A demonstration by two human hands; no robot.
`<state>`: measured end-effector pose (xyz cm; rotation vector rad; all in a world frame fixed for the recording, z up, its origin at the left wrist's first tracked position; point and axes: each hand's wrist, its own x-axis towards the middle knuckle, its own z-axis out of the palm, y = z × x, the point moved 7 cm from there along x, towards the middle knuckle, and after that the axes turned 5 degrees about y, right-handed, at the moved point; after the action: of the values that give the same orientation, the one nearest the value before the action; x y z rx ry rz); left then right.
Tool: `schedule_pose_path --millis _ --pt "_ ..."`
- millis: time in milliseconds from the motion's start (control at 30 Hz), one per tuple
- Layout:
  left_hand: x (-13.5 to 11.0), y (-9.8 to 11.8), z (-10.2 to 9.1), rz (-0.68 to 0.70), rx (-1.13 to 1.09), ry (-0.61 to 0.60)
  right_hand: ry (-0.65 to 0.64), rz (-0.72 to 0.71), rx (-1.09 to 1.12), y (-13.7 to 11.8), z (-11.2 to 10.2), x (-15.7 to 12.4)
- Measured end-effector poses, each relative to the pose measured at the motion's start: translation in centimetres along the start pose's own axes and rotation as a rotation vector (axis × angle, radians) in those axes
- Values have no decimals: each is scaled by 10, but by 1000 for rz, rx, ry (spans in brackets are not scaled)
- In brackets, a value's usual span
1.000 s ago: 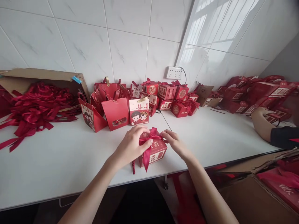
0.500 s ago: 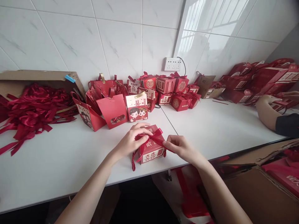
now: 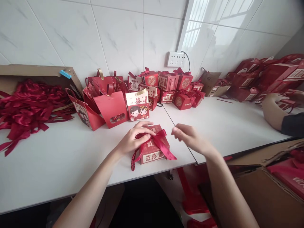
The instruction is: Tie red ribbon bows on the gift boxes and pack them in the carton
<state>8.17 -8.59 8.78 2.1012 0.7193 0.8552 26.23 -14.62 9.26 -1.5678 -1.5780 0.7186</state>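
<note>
A small red gift box (image 3: 153, 151) with gold characters stands near the front edge of the white table (image 3: 59, 158). A red ribbon bow (image 3: 159, 142) is tied on its top, with one tail lying down to the right. My left hand (image 3: 133, 139) rests on the box's top left, fingers curled over the bow. My right hand (image 3: 187, 137) hovers just right of the box, clear of the ribbon, fingers loosely curled with nothing seen in them. A red cord handle hangs off the box's left side.
Red paper bags (image 3: 111, 107) and several finished boxes (image 3: 175, 88) stand at the back by the wall socket (image 3: 176, 59). A heap of red ribbons (image 3: 28, 107) spills from a cardboard carton at left. Another person's arm (image 3: 277, 114) works at right among more red boxes. Cartons (image 3: 268, 193) sit below.
My right hand has let go of the ribbon tail and lifted away to the right. The left hand stays on the bow. The box now sits slightly turned.
</note>
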Motion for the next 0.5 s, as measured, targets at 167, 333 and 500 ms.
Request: schedule_pose_path --millis 167,333,500 --pt "-7 3 -6 20 42 150 60 -61 1 -7 33 13" --pt "-38 -2 -30 -303 212 529 118 -22 178 4 42 -1" --pt "-43 -11 -17 -544 90 315 194 3 311 8 46 -7"
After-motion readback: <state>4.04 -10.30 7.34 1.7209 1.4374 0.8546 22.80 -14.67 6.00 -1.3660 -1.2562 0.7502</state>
